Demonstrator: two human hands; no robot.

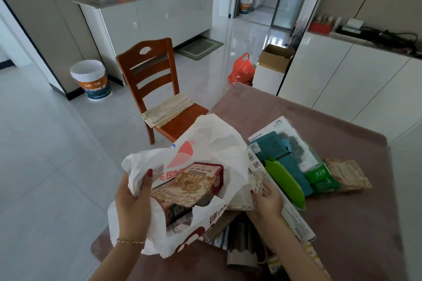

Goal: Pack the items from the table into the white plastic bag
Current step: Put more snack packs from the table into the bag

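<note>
My left hand (133, 203) grips the rim of the white plastic bag (214, 143) and holds its mouth open over the table's left corner. Inside the bag lie a brown snack pack (180, 195) and a noodle pack (198, 180). My right hand (267, 201) is closed on a beige packet (244, 194) right beside the bag's opening. On the table to the right lie a long white box (294, 217), a green pouch (285, 182), a teal pack (271, 146), a green wipes pack (322, 178) and a patterned beige packet (349, 173).
The table has a mauve cloth (342, 223). More packets lie under my right forearm near the front edge. A wooden chair (155, 89) stands just beyond the table's left corner. On the floor are a paint bucket (91, 80), an orange bag (242, 68) and a cardboard box (274, 57).
</note>
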